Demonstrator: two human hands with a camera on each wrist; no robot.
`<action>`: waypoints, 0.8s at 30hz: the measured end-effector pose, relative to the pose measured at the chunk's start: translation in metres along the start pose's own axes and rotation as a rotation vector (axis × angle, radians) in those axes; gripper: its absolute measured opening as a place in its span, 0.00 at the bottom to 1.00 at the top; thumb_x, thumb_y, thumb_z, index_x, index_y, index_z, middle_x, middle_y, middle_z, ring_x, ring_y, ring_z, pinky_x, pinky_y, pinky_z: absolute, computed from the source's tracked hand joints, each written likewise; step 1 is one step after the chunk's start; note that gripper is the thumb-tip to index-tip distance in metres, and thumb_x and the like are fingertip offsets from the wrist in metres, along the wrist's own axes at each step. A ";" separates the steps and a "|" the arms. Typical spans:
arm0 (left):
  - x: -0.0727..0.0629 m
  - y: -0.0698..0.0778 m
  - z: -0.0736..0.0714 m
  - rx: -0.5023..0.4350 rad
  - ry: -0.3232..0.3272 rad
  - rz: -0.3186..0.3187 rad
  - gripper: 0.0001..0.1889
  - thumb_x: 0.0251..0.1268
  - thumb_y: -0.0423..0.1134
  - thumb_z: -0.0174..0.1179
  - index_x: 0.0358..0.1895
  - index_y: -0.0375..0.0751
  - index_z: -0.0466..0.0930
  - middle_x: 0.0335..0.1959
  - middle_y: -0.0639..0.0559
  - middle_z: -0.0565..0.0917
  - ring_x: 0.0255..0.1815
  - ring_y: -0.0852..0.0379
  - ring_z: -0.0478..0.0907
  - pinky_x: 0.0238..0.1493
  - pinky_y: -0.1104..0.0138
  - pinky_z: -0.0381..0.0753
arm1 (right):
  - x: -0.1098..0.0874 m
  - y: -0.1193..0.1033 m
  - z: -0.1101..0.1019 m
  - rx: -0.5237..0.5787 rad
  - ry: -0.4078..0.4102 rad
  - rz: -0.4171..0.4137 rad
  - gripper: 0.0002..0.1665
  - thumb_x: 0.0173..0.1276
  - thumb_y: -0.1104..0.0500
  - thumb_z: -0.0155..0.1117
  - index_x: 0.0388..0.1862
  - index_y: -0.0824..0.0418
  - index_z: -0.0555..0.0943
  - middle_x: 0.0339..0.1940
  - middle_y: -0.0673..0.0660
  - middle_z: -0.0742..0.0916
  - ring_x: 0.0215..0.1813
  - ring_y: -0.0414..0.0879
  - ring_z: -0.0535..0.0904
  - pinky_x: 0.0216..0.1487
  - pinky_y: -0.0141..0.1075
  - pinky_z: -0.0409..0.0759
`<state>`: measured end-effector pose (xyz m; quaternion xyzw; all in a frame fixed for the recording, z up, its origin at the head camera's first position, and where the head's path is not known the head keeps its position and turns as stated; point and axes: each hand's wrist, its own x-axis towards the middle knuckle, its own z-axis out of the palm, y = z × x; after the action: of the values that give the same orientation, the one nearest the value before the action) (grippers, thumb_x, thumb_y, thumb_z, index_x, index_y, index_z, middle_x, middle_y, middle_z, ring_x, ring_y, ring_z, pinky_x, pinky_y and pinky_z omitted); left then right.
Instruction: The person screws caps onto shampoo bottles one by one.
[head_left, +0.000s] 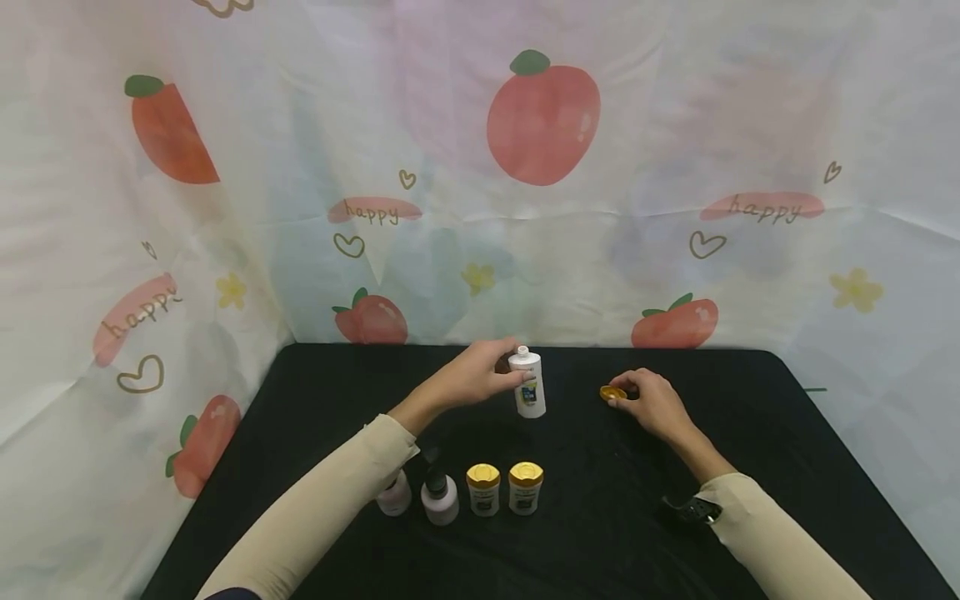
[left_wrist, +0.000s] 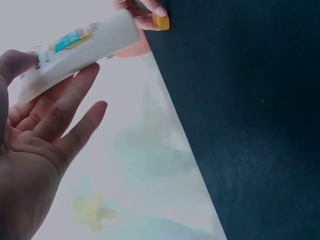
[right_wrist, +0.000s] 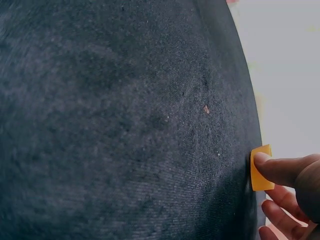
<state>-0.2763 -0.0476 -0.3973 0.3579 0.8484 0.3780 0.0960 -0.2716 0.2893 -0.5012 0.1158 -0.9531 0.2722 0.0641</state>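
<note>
My left hand grips a white bottle with a printed label between thumb and fingers. In the head view the bottle stands upright and its narrow neck is uncapped. Seen from the left wrist, two fingers of the left hand stretch out past the bottle. Off to the right, my right hand pinches a yellow-gold cap at or just above the black tabletop. In the right wrist view the thumb presses on the cap, with the other fingers behind it.
Two white bottles with gold caps stand nearer the front of the black table. Left of them are a pink bottle with a black top and another pinkish bottle, partly behind the left sleeve. A printed curtain hangs behind the table.
</note>
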 end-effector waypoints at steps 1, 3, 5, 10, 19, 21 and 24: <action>-0.002 0.000 -0.001 -0.016 0.012 -0.008 0.12 0.76 0.43 0.59 0.54 0.41 0.75 0.46 0.51 0.83 0.46 0.60 0.83 0.45 0.67 0.83 | 0.000 -0.001 0.000 0.002 0.003 -0.001 0.16 0.64 0.60 0.75 0.49 0.65 0.86 0.46 0.64 0.85 0.49 0.60 0.80 0.50 0.59 0.77; -0.006 0.000 -0.003 -0.042 0.038 -0.017 0.12 0.77 0.43 0.58 0.54 0.41 0.74 0.46 0.51 0.82 0.47 0.59 0.83 0.46 0.66 0.83 | -0.001 -0.001 0.000 0.008 0.009 -0.002 0.16 0.65 0.60 0.75 0.49 0.65 0.86 0.47 0.64 0.85 0.50 0.60 0.80 0.51 0.60 0.77; -0.011 0.000 -0.005 -0.063 0.059 -0.013 0.13 0.77 0.44 0.58 0.54 0.40 0.74 0.46 0.51 0.82 0.46 0.57 0.83 0.45 0.65 0.83 | -0.001 -0.003 0.001 0.011 0.014 -0.008 0.16 0.65 0.60 0.75 0.49 0.65 0.86 0.47 0.64 0.85 0.50 0.61 0.80 0.51 0.60 0.77; -0.021 0.002 -0.008 -0.120 0.115 0.017 0.13 0.78 0.44 0.57 0.53 0.39 0.72 0.44 0.48 0.81 0.41 0.50 0.81 0.41 0.63 0.82 | -0.002 -0.006 0.003 0.009 0.032 -0.032 0.15 0.64 0.60 0.75 0.48 0.64 0.86 0.46 0.63 0.85 0.49 0.60 0.80 0.51 0.59 0.77; -0.030 0.004 -0.005 -0.285 0.225 0.024 0.13 0.77 0.40 0.58 0.55 0.36 0.72 0.49 0.43 0.81 0.48 0.53 0.83 0.51 0.58 0.83 | -0.002 -0.010 0.003 0.008 0.046 -0.046 0.15 0.64 0.59 0.75 0.48 0.64 0.86 0.45 0.62 0.85 0.49 0.60 0.80 0.51 0.59 0.76; -0.032 0.004 -0.003 -0.316 0.242 0.028 0.13 0.78 0.39 0.57 0.56 0.36 0.72 0.50 0.42 0.81 0.48 0.52 0.82 0.51 0.55 0.83 | -0.003 -0.012 0.003 0.011 0.050 -0.047 0.15 0.65 0.59 0.75 0.48 0.64 0.86 0.45 0.62 0.85 0.49 0.60 0.80 0.51 0.59 0.77; -0.035 0.005 -0.002 -0.349 0.254 0.024 0.15 0.79 0.39 0.55 0.60 0.36 0.71 0.51 0.41 0.80 0.49 0.51 0.81 0.52 0.53 0.82 | -0.004 -0.014 0.002 0.018 0.060 -0.057 0.15 0.65 0.60 0.75 0.48 0.65 0.86 0.45 0.62 0.85 0.49 0.60 0.80 0.51 0.59 0.76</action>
<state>-0.2491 -0.0696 -0.3963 0.2957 0.7709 0.5624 0.0445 -0.2645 0.2770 -0.4967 0.1353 -0.9446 0.2823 0.0991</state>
